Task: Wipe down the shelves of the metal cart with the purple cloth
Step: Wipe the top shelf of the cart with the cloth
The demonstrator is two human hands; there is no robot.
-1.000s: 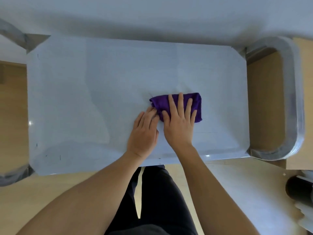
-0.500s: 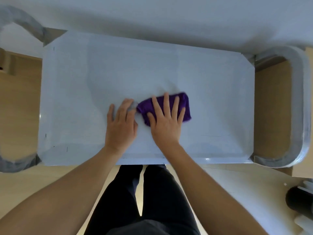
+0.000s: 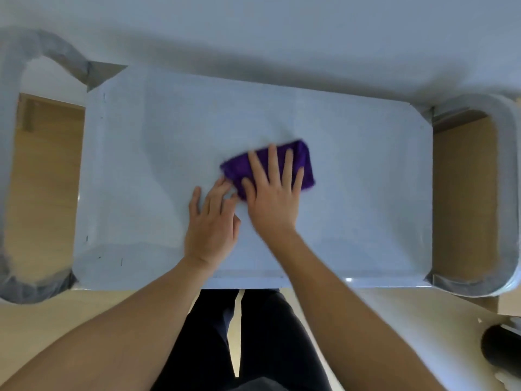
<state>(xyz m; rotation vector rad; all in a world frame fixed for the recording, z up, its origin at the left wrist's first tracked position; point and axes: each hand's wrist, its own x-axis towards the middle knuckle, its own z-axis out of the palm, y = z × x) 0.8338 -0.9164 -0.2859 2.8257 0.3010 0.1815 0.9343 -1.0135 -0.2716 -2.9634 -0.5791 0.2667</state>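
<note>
The purple cloth (image 3: 304,161) lies folded near the middle of the metal cart's top shelf (image 3: 141,153). My right hand (image 3: 272,198) presses flat on it with the fingers spread, covering much of it. My left hand (image 3: 211,224) rests flat on the bare shelf just left of the cloth, its fingertips at the cloth's near-left edge. The cloth and my right hand look slightly motion-blurred. Lower shelves are hidden under the top one.
Curved grey cart handles stand at the left end (image 3: 8,165) and the right end (image 3: 507,193). A white wall runs along the far side. My legs in dark trousers (image 3: 214,334) stand against the near edge. A dark cylinder (image 3: 501,348) lies on the floor at bottom right.
Both hands have slid the cloth leftward along the shelf from right of centre toward the middle. In the last half second the right hand has pushed it a little farther from me.
</note>
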